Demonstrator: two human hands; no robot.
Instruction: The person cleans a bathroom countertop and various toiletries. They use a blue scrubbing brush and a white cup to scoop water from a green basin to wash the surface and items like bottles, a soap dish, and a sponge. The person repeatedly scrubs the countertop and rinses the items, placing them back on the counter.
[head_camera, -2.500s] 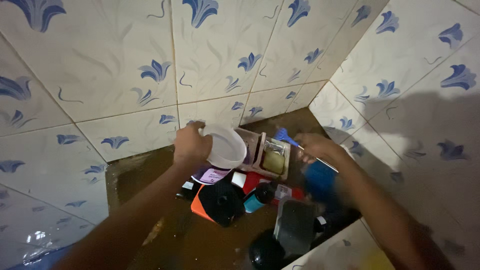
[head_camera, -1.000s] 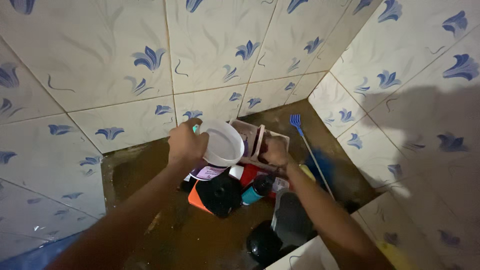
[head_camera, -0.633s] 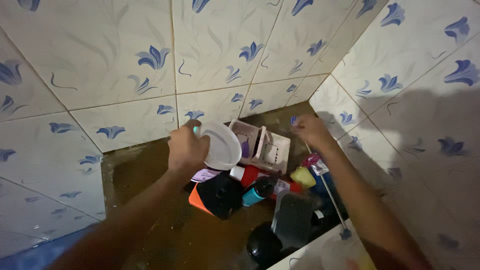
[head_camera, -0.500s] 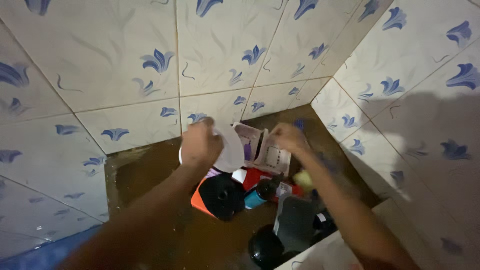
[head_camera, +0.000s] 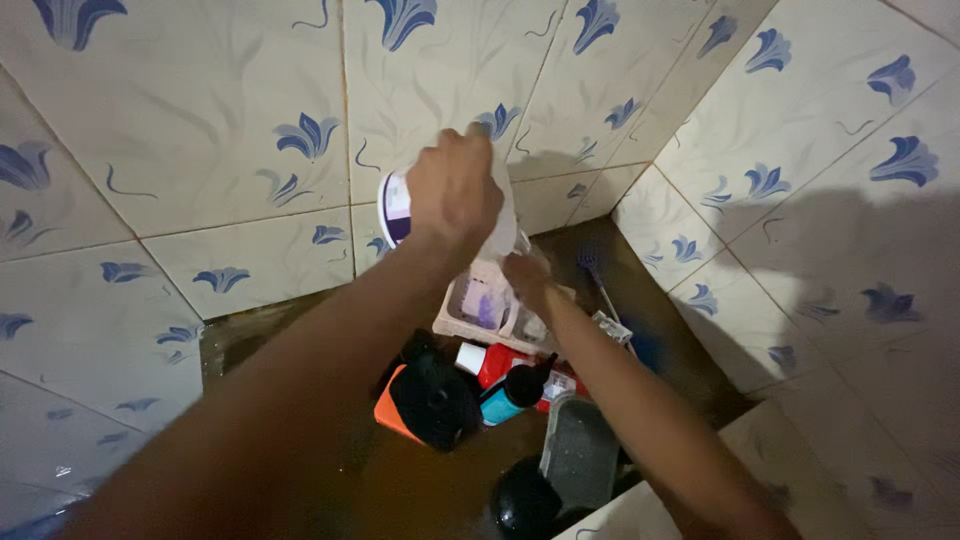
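The left hand (head_camera: 452, 190) is closed around a white tub (head_camera: 400, 205), lifted and tipped in front of the tiled wall (head_camera: 200, 130). The pink soap tray (head_camera: 485, 310) lies at about 5 o'clock from this hand, just below it. The right hand (head_camera: 525, 275) is nearer, touching the tray's rim; I cannot tell if it grips.
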